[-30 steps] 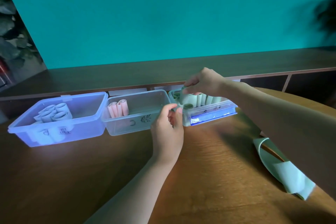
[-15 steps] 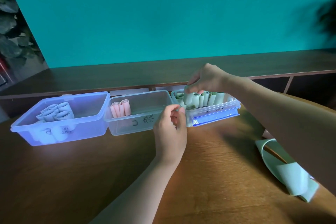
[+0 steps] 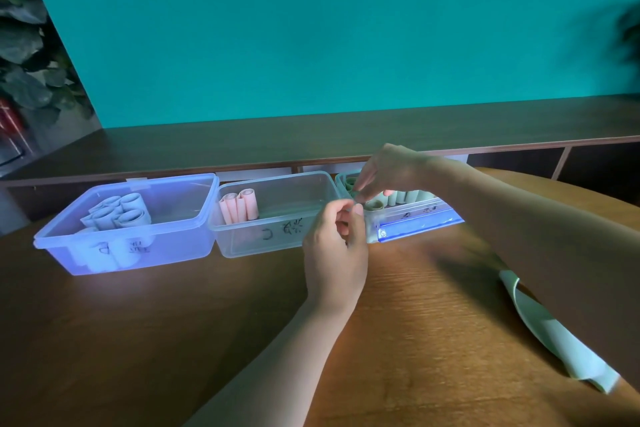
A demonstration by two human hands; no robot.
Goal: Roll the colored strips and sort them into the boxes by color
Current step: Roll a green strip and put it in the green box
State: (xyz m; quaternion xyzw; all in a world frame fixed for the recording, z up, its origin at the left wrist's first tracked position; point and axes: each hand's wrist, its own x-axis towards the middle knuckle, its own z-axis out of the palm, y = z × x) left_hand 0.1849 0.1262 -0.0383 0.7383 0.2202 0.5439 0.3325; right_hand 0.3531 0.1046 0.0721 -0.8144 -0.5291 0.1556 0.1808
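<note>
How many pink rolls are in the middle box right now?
3, leaning side by side in the far left corner of the middle box: left roll, middle roll, right roll. None seems hidden; the box is clear.

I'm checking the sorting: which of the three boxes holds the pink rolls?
The middle box, clear plastic, holds the pink rolls; the others hold pale blue and green ones.
</note>
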